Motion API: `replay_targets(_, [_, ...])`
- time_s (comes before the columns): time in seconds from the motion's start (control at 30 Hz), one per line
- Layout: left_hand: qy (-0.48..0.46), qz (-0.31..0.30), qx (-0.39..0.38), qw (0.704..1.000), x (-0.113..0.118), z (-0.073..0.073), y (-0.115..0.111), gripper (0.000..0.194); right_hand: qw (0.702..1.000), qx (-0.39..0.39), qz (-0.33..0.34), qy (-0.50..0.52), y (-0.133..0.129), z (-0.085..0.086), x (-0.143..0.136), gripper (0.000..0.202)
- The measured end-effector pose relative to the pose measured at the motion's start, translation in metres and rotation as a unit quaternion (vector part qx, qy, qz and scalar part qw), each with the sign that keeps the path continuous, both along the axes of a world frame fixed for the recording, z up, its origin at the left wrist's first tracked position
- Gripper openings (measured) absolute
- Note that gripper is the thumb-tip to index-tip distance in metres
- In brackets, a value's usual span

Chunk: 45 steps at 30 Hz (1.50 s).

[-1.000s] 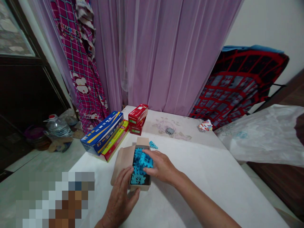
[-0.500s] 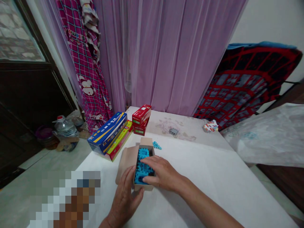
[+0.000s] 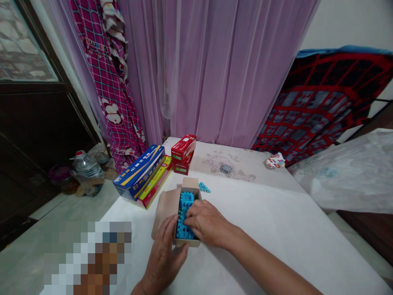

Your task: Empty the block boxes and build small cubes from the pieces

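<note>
The bright-blue plastic interlocking pieces (image 3: pixel 185 232) lie packed inside an open, plain tan cardboard box (image 3: pixel 188 243), which stands on the white-covered counter (image 3: pixel 264 233) in front of me. The box's long axis runs away from me, its short near end facing me, so the pieces lie between my two hands: off to the left of the right one, and just beyond and to the right of the left one. My right hand (image 3: pixel 206 221) is the nearer to them; it comes across the long right-hand rim with fingers bent and tips down over the pieces, and I cannot tell whether a piece is pinched there. My left hand (image 3: pixel 162 256) is loosely open at the near left corner, fingers along the left side and thumb apart from them by the near end. A broad tan cardboard flap (image 3: pixel 166 209) folds out to the left. Just past the far end lie a few loose light-blue toothed pieces (image 3: pixel 204 187). Farther out to the left, a long blue printed carton (image 3: pixel 139 171) rests on a yellow-and-red carton (image 3: pixel 156 185), and two small red cartons (image 3: pixel 184 148) sit stacked beyond, near the purple curtain (image 3: pixel 208 73).
</note>
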<state>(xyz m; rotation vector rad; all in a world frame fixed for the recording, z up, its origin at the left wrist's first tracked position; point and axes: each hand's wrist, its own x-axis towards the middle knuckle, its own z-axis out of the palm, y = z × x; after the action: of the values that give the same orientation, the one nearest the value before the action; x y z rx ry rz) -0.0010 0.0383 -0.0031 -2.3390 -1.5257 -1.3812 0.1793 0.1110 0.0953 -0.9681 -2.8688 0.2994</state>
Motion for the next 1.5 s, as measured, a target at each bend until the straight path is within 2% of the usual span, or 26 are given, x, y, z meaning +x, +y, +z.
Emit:
replay_targets(0.27, [0.007,-0.002,0.000,1.000,0.000,0.002,0.001,0.069,0.999,0.006,0.023,-0.028,0.001,-0.002,-0.010,0.019])
replay_targets(0.37, [0.008,-0.003,0.000,1.000,0.000,0.002,0.001,0.069,1.000,-0.002,0.020,0.001,0.001,-0.002,-0.004,0.020])
replay_targets(0.43, [0.007,-0.009,-0.007,1.000,-0.001,0.002,0.001,0.070,0.998,-0.005,0.004,0.055,0.006,0.001,0.006,0.026])
replay_targets(0.53, [0.004,-0.016,-0.014,1.000,-0.002,0.003,0.000,0.070,0.984,0.002,-0.099,0.151,0.025,0.006,0.030,0.035])
replay_targets(0.63, [0.001,-0.018,-0.013,1.000,-0.002,0.004,0.000,0.069,0.956,-0.001,-0.248,0.157,0.054,0.002,0.054,0.036])
replay_targets(0.73, [0.001,-0.012,-0.015,1.000,-0.001,0.003,0.000,0.069,0.932,-0.028,-0.353,0.080,0.081,-0.017,0.071,0.032])
replay_targets(0.83, [0.006,-0.005,-0.015,1.000,-0.001,0.001,0.000,0.070,0.913,-0.059,-0.403,0.036,0.098,-0.041,0.075,0.039])
replay_targets(0.9, [0.008,-0.004,-0.017,1.000,-0.001,0.001,0.000,0.070,0.910,-0.067,-0.408,0.029,0.103,-0.053,0.070,0.050])
replay_targets(1.0, [0.009,0.001,-0.024,1.000,-0.002,0.001,-0.001,0.070,0.919,-0.063,-0.388,0.022,0.104,-0.061,0.057,0.060])
replay_targets(1.2, [0.019,0.004,-0.023,1.000,-0.003,0.000,-0.001,0.069,0.930,-0.026,-0.367,0.000,0.099,-0.065,0.037,0.038])
replay_targets(1.33, [0.024,0.006,-0.020,0.999,-0.003,-0.001,-0.001,0.070,0.921,-0.029,-0.387,0.017,0.097,-0.076,0.046,0.033])
replay_targets(1.5, [0.012,-0.007,-0.013,1.000,-0.001,0.002,0.000,0.069,0.904,-0.050,-0.415,0.091,0.090,-0.085,0.068,0.029])
